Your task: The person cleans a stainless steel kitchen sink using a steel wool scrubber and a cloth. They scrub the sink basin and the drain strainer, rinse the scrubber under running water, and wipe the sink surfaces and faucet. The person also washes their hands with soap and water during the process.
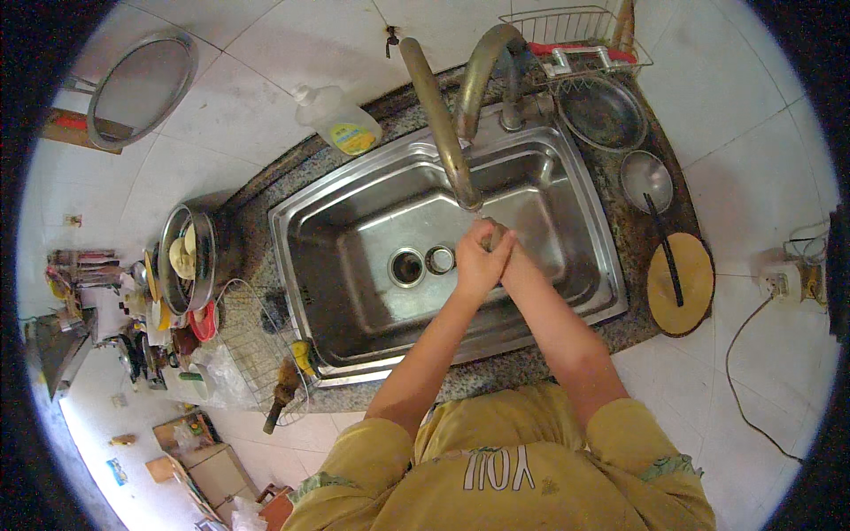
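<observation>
Both my hands meet beneath the spout of a curved metal faucet [441, 126], above a stainless steel sink [372, 299]. My left hand [483, 255] and my right hand [508, 249] press against each other, and a small dark shape shows between them; whether it is a held object or shadow I cannot tell. A thin trickle of water seems to fall from the spout onto the fingers. Just left of the hands lie the round drain opening [406, 267] and a small round metal piece [440, 259] beside it on the sink floor.
A soap bottle [342, 126] stands behind the sink. Right of it are a dark pan [601, 114], a metal bowl [646, 182] and a round wooden board [677, 285] with black chopsticks. On the left are a steel pot [212, 259], a wire rack [249, 332] and a brush [284, 388].
</observation>
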### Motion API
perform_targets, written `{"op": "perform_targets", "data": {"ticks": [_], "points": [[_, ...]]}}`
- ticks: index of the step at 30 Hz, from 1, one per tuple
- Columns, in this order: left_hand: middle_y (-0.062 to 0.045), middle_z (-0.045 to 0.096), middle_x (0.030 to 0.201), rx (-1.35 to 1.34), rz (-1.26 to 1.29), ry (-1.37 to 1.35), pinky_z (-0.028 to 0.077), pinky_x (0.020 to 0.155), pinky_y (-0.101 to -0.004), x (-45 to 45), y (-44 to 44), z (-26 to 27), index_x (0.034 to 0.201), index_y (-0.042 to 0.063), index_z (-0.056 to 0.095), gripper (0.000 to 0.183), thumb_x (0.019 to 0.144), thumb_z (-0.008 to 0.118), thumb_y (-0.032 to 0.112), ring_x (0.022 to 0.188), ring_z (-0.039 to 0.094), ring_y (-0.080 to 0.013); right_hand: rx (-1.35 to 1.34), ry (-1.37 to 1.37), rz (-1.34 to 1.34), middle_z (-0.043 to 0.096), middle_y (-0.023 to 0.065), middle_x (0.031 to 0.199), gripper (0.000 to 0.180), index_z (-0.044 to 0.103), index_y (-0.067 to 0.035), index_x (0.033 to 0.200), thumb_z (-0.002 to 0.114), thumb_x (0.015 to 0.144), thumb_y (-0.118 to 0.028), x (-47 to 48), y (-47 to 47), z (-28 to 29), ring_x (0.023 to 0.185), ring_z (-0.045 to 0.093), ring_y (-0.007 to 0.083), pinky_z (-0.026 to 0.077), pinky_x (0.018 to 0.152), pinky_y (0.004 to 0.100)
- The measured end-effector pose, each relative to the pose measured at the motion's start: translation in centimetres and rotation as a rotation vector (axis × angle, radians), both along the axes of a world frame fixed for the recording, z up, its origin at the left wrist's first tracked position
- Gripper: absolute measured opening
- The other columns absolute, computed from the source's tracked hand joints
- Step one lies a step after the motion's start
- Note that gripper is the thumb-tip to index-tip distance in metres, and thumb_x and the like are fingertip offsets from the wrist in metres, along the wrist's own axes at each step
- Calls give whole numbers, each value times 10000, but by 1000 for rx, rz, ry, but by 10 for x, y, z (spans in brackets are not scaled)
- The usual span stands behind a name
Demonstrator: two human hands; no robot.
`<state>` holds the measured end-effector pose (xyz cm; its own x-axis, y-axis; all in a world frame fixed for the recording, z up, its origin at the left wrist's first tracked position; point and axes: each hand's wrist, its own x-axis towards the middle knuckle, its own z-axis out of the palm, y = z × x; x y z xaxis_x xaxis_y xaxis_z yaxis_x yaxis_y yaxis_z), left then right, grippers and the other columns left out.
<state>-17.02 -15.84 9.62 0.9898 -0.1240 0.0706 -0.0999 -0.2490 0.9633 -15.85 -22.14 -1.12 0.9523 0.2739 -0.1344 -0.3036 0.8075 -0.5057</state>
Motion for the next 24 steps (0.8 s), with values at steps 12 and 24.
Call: {"op": "perform_targets", "data": {"ticks": [12, 24], "points": [[-84, 507, 553, -70, 249, 350, 364, 482, -310, 46, -4, 10, 694, -6, 524, 223, 766, 568, 200, 520, 478, -192, -829, 518, -228, 568, 131, 684, 329, 532, -21, 874, 353, 849, -296, 7, 7, 61, 671, 560, 263, 440, 651, 376], [11, 528, 733, -136, -267, 379, 383, 688, -254, 47, 58, 22, 841, 35, 579, 245, 820, 492, 263, 729, 480, -103, -1132, -147, 27, 554, 13, 642, 179, 578, -23, 719, 606, 702, -199, -1, -53, 144, 611, 501, 100, 406, 563, 267]]}}
